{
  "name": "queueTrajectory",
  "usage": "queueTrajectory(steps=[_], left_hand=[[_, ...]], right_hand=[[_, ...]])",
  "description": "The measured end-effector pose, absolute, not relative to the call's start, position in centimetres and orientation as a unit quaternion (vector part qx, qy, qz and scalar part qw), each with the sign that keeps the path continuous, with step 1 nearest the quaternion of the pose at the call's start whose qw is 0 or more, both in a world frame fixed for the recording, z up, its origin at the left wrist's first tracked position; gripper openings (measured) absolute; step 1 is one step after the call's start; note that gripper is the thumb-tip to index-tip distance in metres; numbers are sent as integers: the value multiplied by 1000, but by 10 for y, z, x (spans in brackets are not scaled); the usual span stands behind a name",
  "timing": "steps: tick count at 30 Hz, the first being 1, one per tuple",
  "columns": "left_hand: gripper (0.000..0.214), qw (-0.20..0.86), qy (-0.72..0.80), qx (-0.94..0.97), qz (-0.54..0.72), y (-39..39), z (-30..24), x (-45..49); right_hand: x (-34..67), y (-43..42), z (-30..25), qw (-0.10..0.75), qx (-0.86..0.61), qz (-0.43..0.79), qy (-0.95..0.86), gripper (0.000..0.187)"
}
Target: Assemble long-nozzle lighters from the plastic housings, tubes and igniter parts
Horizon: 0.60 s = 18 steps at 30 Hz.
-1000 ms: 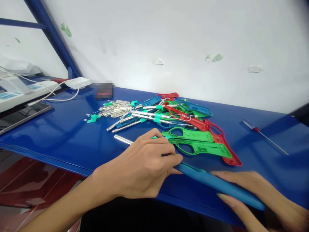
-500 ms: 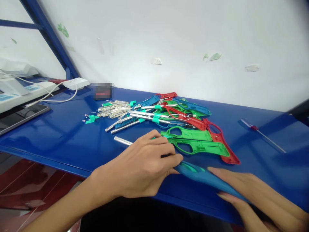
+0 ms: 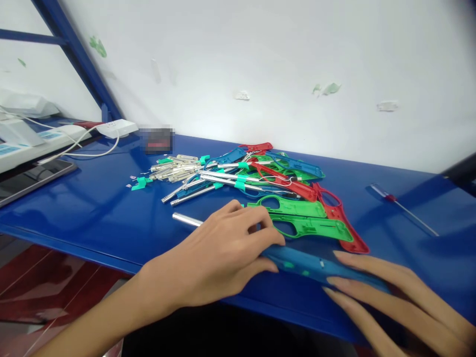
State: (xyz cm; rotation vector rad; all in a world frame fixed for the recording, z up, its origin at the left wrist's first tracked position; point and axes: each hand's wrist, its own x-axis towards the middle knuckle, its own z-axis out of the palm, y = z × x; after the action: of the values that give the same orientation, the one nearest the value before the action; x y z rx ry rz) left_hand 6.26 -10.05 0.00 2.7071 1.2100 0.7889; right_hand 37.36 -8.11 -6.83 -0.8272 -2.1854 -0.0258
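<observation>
A blue long-reach lighter (image 3: 303, 264) with small green patches on its handle lies between my two hands, just above the table's front part. My left hand (image 3: 223, 255) is closed around its front section, and a silver tube (image 3: 187, 219) sticks out to the left beyond the knuckles. My right hand (image 3: 399, 300) grips the handle's rear end with long, fairly straight fingers on either side of it. Behind the lighter lie open green handle halves (image 3: 316, 228) and a red handle half (image 3: 353, 238).
A pile of silver tubes (image 3: 223, 179) with green tape, plus blue, green and red handle parts, spreads over the blue table (image 3: 92, 213). Small pale cylinders (image 3: 174, 169) sit left of it. A screwdriver (image 3: 403, 208) lies right; a power strip (image 3: 117, 128) and tablet (image 3: 33, 181) stand left.
The lighter's handle has rolled, showing a different side, and shifted slightly. My right hand's fingers have spread and moved their hold on the handle. My left hand has barely moved.
</observation>
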Motion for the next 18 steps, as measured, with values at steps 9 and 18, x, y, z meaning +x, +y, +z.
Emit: queueTrajectory(steps=[9, 18], left_hand=[[17, -8, 386, 896, 218, -100, -1, 67], [22, 11, 367, 902, 229, -102, -5, 70]], right_hand=[[362, -84, -65, 339, -380, 28, -860, 37], [361, -83, -58, 348, -336, -8, -875, 49]])
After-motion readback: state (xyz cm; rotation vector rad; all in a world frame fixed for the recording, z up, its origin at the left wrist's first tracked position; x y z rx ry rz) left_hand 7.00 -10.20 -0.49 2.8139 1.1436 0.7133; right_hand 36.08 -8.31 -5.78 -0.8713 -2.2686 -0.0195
